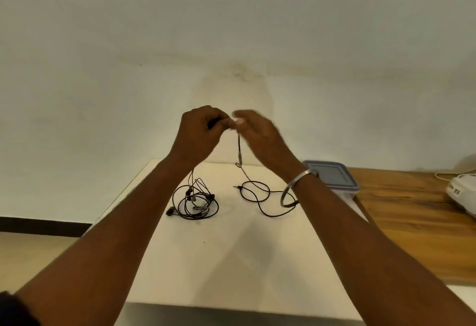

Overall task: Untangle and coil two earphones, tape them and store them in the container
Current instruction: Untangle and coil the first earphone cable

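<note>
The left grip [198, 129] was closed, fingers curled round a dark stretch of earphone cable [239, 145] held up well above the bench [231, 261]. The right grip [260, 133] met it fingertip to fingertip at the top of the hanging strand, but it was smeared by motion, so I could not tell whether it pinched the cable or only touched it.

From that meeting point the cable dropped straight down. It then trailed onto the white bench in one loose loop, with its plug [235, 186] lying at the loop's left side. A second, thinner strand ran from under the left wrist down to the tangle of earphones [195, 202], which sat on the bench below and left of both grips. The lidded container [332, 176] stood at the bench's far right corner, partly behind the right wrist and its bangle [288, 196], apart from both cables.

The cable looked very light, thin and limp. It would likely hold no shape of its own, slide easily through the fingers, and snag wherever loops crossed. The earbuds and the plug joint seemed the weak spots, so pulling hard there would risk damage. A fingertip pinch on the bare wire just beside a knot, feeding slack through instead of tugging, appeared the safer hold. The plug end, lying free, looked the easiest place to start a coil.
</note>
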